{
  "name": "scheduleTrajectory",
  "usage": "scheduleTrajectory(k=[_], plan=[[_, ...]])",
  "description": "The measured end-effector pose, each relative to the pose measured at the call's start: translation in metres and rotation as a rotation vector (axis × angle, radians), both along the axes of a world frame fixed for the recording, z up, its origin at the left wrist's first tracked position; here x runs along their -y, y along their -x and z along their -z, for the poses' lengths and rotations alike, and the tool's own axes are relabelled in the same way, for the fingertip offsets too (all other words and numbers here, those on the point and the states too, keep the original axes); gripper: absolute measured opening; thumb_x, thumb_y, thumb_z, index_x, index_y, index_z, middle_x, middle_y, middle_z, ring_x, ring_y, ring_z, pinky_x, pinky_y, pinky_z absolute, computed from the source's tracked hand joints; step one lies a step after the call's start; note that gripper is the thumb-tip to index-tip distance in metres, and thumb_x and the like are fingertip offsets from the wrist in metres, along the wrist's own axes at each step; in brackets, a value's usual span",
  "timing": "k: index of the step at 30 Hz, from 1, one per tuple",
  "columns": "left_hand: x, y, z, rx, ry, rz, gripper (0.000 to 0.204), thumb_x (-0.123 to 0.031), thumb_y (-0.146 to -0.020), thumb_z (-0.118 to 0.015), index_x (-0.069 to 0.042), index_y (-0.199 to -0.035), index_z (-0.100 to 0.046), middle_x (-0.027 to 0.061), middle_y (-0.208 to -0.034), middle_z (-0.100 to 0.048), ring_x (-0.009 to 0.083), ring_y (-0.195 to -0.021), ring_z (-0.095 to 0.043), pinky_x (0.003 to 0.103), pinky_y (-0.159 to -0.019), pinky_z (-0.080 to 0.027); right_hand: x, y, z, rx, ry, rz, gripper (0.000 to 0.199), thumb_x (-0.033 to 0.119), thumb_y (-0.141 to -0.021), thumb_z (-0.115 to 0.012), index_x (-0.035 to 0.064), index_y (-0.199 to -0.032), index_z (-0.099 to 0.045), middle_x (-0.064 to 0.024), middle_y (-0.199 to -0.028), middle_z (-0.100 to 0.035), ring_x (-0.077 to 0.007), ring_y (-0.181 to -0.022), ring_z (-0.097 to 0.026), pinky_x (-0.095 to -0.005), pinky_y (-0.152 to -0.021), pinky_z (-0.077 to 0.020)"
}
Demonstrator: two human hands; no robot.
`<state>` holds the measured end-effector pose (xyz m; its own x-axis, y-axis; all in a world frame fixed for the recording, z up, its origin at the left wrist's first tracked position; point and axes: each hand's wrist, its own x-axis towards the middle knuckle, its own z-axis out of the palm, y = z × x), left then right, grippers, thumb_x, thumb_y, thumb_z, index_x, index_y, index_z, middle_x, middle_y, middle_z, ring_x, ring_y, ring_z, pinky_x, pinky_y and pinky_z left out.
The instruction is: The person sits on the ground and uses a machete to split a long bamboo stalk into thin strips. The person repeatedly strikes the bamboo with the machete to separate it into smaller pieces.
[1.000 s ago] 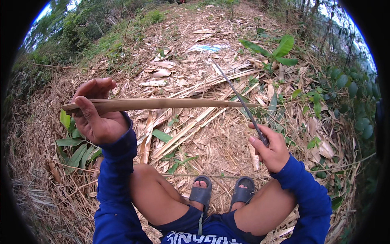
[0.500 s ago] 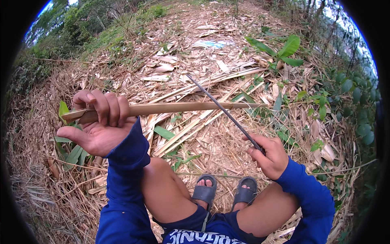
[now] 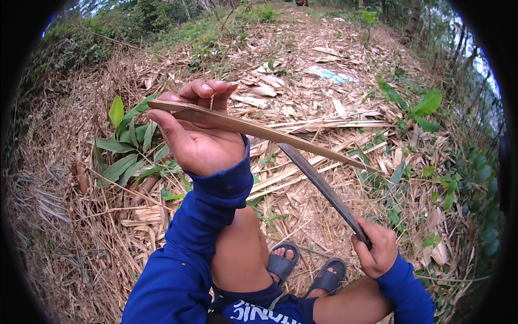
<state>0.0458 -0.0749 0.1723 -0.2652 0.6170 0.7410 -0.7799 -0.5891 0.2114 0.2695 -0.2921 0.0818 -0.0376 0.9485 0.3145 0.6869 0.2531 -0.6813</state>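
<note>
My left hand (image 3: 208,143) is raised with its palm up. A long split bamboo strip (image 3: 286,134) lies across it, held between the thumb and the loosely curled fingers. The strip slants down to the right and narrows to a thin far end. Lower on the right, my right hand (image 3: 379,245) is closed round the handle of a machete (image 3: 326,190), and the fist hides most of that handle. The dark, slightly curved blade points up and left. Its tip sits just below the middle of the strip; whether they touch I cannot tell.
Dry bamboo husks and shavings (image 3: 264,89) cover the ground. Several long pale strips (image 3: 334,125) lie beyond my hands. Leafy plants grow at the left (image 3: 121,164) and right (image 3: 421,105). A blue and white sheet (image 3: 332,74) lies farther off. My sandalled feet (image 3: 283,262) are below.
The view has swung to the left. The strip has gone from nearly level to slanting down rightward. The machete, earlier crossing the strip, now has its tip below it, with its blade face showing broader.
</note>
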Motion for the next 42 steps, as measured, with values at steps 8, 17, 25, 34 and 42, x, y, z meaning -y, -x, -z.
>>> scheduleTrajectory(k=[8, 17, 25, 34, 42], plan=[[0.007, 0.012, 0.0, -0.186, -0.13, 0.317, 0.063, -0.061, -0.094, -0.036, -0.001, -0.108, -0.054, 0.0084, -0.074, -0.051, 0.0209, -0.066, -0.05, 0.031, -0.062, -0.045, -0.002, -0.002, 0.003, -0.194, 0.168, 0.119, 0.029, 0.004, -0.081, -0.059, -0.0094, -0.107, -0.059, -0.0198, -0.072, -0.062, -0.0293, -0.06, -0.062, -0.0342, -0.057, -0.0485], [0.034, 0.005, 0.002, -0.194, -0.137, 0.321, 0.053, -0.06, -0.089, -0.049, -0.008, -0.085, -0.041, -0.0006, -0.069, -0.036, 0.011, -0.06, -0.037, 0.026, -0.059, -0.033, -0.018, -0.032, 0.01, -0.205, 0.175, 0.311, 0.019, 0.009, -0.089, -0.052, -0.0054, -0.098, -0.06, -0.0155, -0.06, -0.058, -0.0298, -0.055, -0.06, -0.0379, -0.052, -0.0449], [0.045, 0.005, 0.011, -0.291, -0.268, 0.244, 0.049, -0.058, -0.09, -0.05, -0.012, -0.082, -0.035, -0.0003, -0.062, -0.035, 0.0088, -0.05, -0.034, 0.02, -0.039, -0.028, -0.015, 0.02, -0.001, -0.005, -0.066, 0.018, 0.031, 0.007, -0.08, -0.056, -0.0029, -0.109, -0.056, -0.0196, -0.079, -0.062, -0.0357, -0.067, -0.064, -0.0416, -0.063, -0.0519], [0.064, -0.028, 0.028, -0.205, -0.164, 0.153, 0.049, -0.057, -0.087, -0.056, -0.013, -0.081, -0.036, -0.0017, -0.064, -0.034, 0.0073, -0.05, -0.03, 0.021, -0.042, -0.028, -0.057, -0.064, 0.069, 0.014, 0.255, 0.372, 0.021, 0.017, -0.085, -0.052, -0.003, -0.092, -0.05, -0.026, -0.06, -0.055, -0.0452, -0.068, -0.059, -0.0516, -0.064, -0.048], [0.051, -0.025, 0.034, -0.19, -0.181, 0.353, 0.051, -0.061, -0.082, -0.06, -0.014, -0.078, -0.04, -0.0024, -0.066, -0.034, 0.0067, -0.049, -0.03, 0.021, -0.041, -0.025, -0.026, -0.041, 0.054, -0.047, 0.173, 0.194, 0.023, 0.016, -0.085, -0.051, -0.0056, -0.092, -0.053, -0.028, -0.071, -0.06, -0.0449, -0.067, -0.059, -0.0505, -0.066, -0.0486]])
